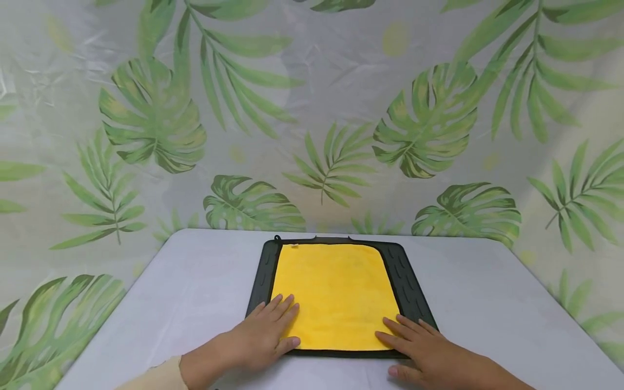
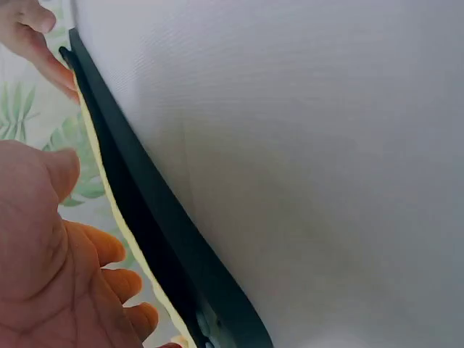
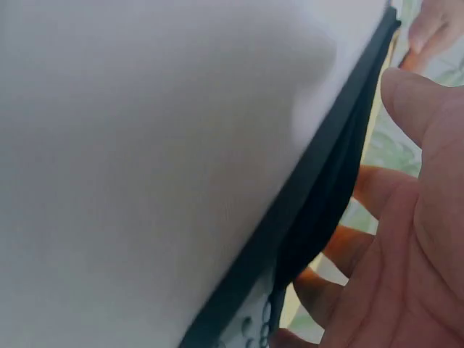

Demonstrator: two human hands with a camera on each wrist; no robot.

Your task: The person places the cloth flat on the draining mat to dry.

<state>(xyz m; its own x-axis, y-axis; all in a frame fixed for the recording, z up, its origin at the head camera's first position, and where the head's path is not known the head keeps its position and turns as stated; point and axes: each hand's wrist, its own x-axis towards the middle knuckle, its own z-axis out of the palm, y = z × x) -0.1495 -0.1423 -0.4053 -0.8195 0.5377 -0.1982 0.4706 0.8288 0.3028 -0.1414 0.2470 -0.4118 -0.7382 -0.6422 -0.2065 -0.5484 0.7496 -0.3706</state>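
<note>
A yellow cloth [image 1: 336, 292] with a black edge lies spread flat over a dark grey board [image 1: 411, 276], whose ridged sides show to the left and right. The left hand [image 1: 265, 333] rests at the cloth's near left part, fingers extended onto it. At the near right corner the right hand [image 1: 424, 346] lies with fingers spread, the tips on the cloth and its thumb by the board's near edge. In the left wrist view, the left hand [image 2: 51, 268] has loosely bent fingers along the cloth's edge. The right wrist view shows the right hand [image 3: 413, 239] likewise.
The board lies on a white table [image 1: 487, 292], reaching close to its far edge. Behind stands a pale curtain [image 1: 336, 97] with green leaf prints. A small loop [image 1: 277, 237] sticks up at the far left corner of the cloth.
</note>
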